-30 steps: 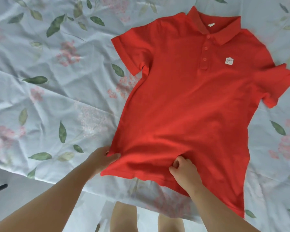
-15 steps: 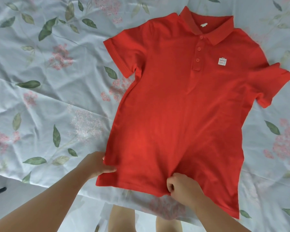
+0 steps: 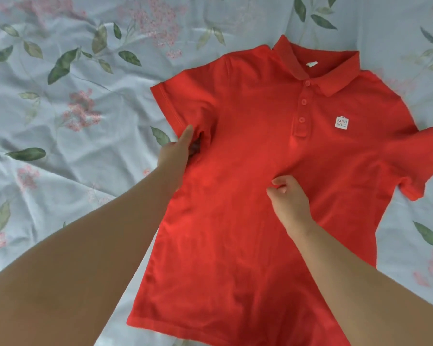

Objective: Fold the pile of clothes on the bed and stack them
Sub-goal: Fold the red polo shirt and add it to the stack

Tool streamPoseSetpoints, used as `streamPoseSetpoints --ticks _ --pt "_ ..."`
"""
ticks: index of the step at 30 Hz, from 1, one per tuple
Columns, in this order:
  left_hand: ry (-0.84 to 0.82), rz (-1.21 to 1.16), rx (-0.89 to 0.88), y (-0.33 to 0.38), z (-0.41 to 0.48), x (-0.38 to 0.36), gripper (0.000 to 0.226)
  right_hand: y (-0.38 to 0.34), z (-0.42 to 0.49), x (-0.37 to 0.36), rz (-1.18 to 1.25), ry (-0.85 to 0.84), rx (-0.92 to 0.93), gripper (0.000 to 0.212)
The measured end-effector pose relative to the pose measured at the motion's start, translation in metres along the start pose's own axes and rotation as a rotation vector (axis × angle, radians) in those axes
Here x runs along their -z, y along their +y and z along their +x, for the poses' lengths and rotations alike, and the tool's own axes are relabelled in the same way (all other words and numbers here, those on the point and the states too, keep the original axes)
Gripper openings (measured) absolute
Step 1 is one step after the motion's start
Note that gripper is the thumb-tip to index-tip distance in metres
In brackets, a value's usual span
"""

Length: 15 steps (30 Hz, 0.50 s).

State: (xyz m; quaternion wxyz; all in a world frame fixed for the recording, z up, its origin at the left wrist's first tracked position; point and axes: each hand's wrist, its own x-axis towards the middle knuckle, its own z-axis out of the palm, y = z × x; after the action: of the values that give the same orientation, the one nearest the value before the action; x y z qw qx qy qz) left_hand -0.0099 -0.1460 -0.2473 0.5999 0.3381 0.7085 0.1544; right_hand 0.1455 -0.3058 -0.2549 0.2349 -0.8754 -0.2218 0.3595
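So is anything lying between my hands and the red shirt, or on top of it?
Nothing visible. Both hands are on the red polo shirt: the left hand at the underarm, the right hand on the chest. Nothing lies on it.
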Motion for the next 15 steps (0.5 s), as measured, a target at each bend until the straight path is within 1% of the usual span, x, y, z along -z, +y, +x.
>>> streamPoseSetpoints --ticks 2,3,5,6,8,10,11,12,13,14,15 --pt "-0.003 -0.239 0.09 0.022 0.014 -0.007 0.039 -0.008 0.016 0.001 0.105 -0.018 -0.094 0.016" --pt "0.017 -0.319 0.117 0.03 0.022 -0.008 0.044 -0.01 0.02 0.002 0.136 -0.036 -0.124 0.012" --pt "0.075 -0.328 0.125 0.044 0.037 -0.007 0.049 -0.01 0.023 0.005 0.152 -0.067 -0.153 0.006" --pt "0.118 -0.295 0.095 0.05 0.043 -0.007 0.047 -0.01 0.024 0.006 0.161 -0.083 -0.164 0.005" --pt "0.174 -0.234 -0.046 0.063 0.049 -0.01 0.041 -0.009 0.025 0.01 0.211 -0.127 -0.195 0.006" --pt "0.169 -0.08 -0.303 0.074 0.042 -0.022 0.047 -0.009 0.024 0.017 0.305 -0.146 -0.23 0.007" --pt "0.12 0.05 -0.446 0.077 0.032 -0.031 0.054 -0.008 0.024 0.021 0.369 -0.132 -0.249 0.007" --pt "0.026 0.211 -0.57 0.077 0.022 -0.044 0.062 -0.007 0.025 0.026 0.435 -0.093 -0.27 0.008" --pt "-0.092 0.406 -0.649 0.073 0.016 -0.058 0.069 -0.004 0.027 0.033 0.489 -0.031 -0.286 0.009" --pt "-0.207 0.614 -0.662 0.066 0.011 -0.073 0.074 0.001 0.03 0.041 0.523 0.054 -0.3 0.011" --pt "-0.284 0.817 -0.616 0.058 0.008 -0.087 0.077 0.008 0.035 0.05 0.549 0.153 -0.314 0.013"
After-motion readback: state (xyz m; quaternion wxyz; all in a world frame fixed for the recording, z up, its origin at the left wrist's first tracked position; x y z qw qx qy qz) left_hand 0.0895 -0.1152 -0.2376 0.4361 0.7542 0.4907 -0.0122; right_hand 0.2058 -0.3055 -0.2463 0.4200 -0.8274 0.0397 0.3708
